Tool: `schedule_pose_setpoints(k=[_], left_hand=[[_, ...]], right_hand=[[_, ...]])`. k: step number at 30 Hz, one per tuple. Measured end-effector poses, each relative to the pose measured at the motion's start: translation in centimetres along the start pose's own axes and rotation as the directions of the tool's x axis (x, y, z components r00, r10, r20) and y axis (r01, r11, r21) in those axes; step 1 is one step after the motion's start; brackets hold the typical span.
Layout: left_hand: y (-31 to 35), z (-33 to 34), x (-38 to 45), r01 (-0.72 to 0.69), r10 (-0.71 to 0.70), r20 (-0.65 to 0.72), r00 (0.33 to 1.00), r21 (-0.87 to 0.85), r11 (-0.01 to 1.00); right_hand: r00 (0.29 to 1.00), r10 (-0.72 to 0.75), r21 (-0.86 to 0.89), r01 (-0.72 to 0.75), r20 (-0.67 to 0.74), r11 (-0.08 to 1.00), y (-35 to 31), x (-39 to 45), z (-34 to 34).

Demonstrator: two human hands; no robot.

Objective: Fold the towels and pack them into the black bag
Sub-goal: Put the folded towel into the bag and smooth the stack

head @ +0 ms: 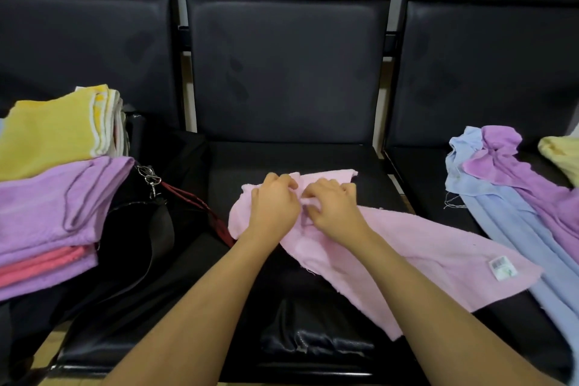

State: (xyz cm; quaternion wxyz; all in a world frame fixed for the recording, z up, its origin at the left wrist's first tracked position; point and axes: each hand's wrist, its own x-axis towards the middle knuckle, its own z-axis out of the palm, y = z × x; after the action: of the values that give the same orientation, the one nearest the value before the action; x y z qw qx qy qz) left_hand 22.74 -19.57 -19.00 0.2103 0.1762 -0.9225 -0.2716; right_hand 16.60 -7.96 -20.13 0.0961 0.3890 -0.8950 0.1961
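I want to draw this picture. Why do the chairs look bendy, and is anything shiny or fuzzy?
Head view: the wide lens bows the chair backs outward near the edges. Head view: light glints on the crumpled seat front and the bag's metal clip. Head view: the pink towel looks soft, and its label's print is too blurred to read.

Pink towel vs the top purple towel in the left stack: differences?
The pink towel lies unfolded and rumpled on the middle seat, both hands gripping it; the purple towel sits folded and untouched in the stack. The pink towel shows a label; the purple shows none. Both are terry cloth.
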Motion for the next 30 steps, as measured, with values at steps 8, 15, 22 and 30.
schedule_pose_setpoints(k=[8,15,22,30], left_hand=[[-2.9,2.2,-1.2,-0.102,0.052,0.140,0.989,0.379,0.920],[-2.0,2.8,-1.4,-0.085,0.014,0.183,0.983,0.389,0.917],[-0.9,2.9,-1.6,-0.070,0.028,0.120,0.992,0.369,0.927],[1.5,-0.2,-0.1,-0.008,0.012,-0.050,0.999,0.091,0.996]], right_hand=[[0.959,0.268,-0.002,-0.269,-0.095,0.963,0.2,-0.5,-1.0],[0.808,0.516,-0.224,-0.467,0.286,0.856,1.3,-0.4,-1.0],[0.883,0.451,-0.125,-0.436,0.131,0.891,0.9,-0.8,-0.1],[0.831,0.330,0.339,-0.183,-0.448,0.923,0.0,0.5,-1.1]])
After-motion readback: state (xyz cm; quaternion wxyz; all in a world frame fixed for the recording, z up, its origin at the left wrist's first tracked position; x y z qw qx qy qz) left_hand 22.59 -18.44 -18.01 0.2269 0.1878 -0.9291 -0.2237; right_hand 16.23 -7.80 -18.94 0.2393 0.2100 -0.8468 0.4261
